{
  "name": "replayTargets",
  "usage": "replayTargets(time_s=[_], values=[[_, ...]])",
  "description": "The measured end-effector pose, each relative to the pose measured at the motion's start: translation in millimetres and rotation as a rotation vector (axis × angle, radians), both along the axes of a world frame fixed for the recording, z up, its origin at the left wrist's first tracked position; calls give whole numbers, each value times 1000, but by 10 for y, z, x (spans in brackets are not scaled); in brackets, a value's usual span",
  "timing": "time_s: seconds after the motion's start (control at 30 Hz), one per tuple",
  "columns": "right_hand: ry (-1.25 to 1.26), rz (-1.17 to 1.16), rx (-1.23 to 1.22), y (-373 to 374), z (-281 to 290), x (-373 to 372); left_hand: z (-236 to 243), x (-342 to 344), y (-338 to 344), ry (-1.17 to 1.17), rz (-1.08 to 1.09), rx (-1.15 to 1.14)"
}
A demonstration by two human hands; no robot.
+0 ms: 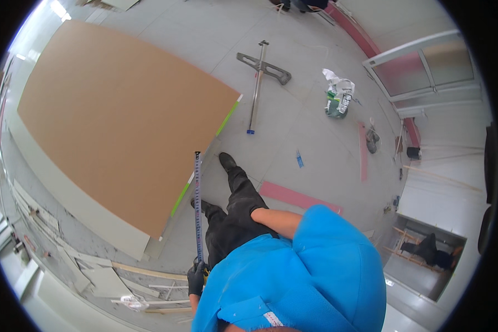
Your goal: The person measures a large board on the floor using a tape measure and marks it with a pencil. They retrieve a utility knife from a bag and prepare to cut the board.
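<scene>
In a black glove, my left hand [196, 278] is closed around the case of a tape measure [198, 221]. Its blade is drawn out, rising straight from the hand, with the hooked tip beside the edge of a large brown-faced board [127, 116]. The blade stands apart from my hand's other surroundings, passing over the floor near my shoes. My right forearm [279, 220] bends across to my dark trousers at the thigh. The right hand [244, 207] is dark against the dark cloth, either gloved or in a pocket, so its fingers cannot be made out.
Offcuts and strips [102, 282] litter the floor at lower left. Ahead lies a long metal cutter [258, 83] with a grey crosspiece. A white-and-green bag [338, 97], a pink strip [293, 196] and a small blue item [299, 159] lie rightward. A glazed frame [426, 72] stands far right.
</scene>
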State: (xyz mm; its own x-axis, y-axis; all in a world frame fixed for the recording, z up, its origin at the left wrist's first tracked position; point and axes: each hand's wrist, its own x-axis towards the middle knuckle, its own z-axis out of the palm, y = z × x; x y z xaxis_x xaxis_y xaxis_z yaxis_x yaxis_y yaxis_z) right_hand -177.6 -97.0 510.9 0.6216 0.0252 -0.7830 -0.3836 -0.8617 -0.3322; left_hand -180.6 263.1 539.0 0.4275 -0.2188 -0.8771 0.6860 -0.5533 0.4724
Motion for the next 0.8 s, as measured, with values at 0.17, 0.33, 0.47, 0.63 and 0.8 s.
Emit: replayTargets(time_s=[0.17, 0.33, 0.47, 0.63, 0.8], values=[[35, -240, -21, 213, -191, -107, 114, 132, -18, -7, -83, 26], [-3, -182, -21, 199, -317, -182, 196, 205, -71, -47, -117, 32], [88, -135, 135, 107, -329, -142, 78, 190, 1, -37, -116, 18], [67, -228, 57, 199, -608, -377, 36, 260, -45, -49, -169, 9], [48, -262, 55, 51, -532, -512, -104, 249, -53, -18, -125, -4]])
